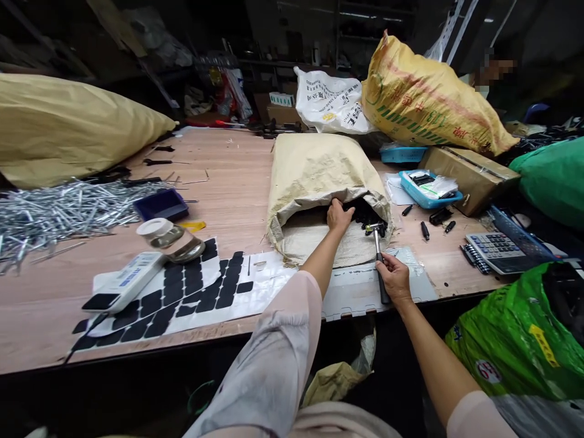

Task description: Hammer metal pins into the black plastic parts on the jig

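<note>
A beige woven sack point(319, 161) lies on the table with its mouth open toward me. Dark parts point(365, 212) fill the right side of the opening. My left hand point(340, 217) is at the sack's mouth, just under the upper rim, fingers curled; what they hold, if anything, is hidden. My right hand point(395, 278) is closed around the black handle of a small hammer point(378, 258). The hammer points away from me, its shiny metal head in front of the dark parts at the mouth's right corner.
On the left lie a heap of metal rods point(82, 210), a dark blue tray point(162, 204), a jar point(171, 240) and a white box-shaped device point(128, 283). To the right are blue baskets point(431, 198), a cardboard box point(474, 173), a calculator point(495, 249) and a green bag point(506, 328).
</note>
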Tool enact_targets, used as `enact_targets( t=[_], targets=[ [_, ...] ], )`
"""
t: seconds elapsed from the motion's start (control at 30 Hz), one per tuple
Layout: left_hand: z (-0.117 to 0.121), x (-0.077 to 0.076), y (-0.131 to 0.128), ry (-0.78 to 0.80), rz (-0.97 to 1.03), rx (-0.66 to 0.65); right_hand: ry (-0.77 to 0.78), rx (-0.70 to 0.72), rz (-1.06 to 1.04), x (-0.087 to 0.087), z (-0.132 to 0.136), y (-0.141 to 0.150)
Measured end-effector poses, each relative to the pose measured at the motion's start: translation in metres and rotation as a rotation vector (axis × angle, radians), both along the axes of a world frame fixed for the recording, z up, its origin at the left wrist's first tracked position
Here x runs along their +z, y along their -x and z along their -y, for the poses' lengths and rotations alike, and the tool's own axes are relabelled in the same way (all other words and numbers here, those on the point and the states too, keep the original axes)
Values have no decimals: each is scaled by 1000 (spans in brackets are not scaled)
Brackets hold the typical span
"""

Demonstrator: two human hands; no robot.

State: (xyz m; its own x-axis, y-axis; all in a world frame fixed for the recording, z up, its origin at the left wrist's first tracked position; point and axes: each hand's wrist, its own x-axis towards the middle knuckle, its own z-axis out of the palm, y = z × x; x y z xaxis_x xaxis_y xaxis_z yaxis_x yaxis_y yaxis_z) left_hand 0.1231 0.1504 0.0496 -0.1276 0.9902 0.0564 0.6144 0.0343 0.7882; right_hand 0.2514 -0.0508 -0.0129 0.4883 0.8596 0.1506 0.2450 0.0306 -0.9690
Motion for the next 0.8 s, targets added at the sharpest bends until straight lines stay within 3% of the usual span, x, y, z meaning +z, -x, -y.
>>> enact_targets(
  t=[0.1, 0.17, 0.37, 0.47, 0.8],
  targets=[
    [-3, -7, 5, -6, 30, 1, 3, 1, 5, 0, 0, 0],
    [9, -13, 17, 7, 65, -44, 5, 14, -1, 1, 0, 0],
    [79, -40, 76, -9, -41, -244, 19, 46, 34, 3, 1, -2],
    [103, -51, 93, -78, -101, -317, 23, 63, 79, 4, 3, -2],
    [109, -51, 90, -123, -172, -395, 0, 165, 307, 13, 21, 4]
  ],
)
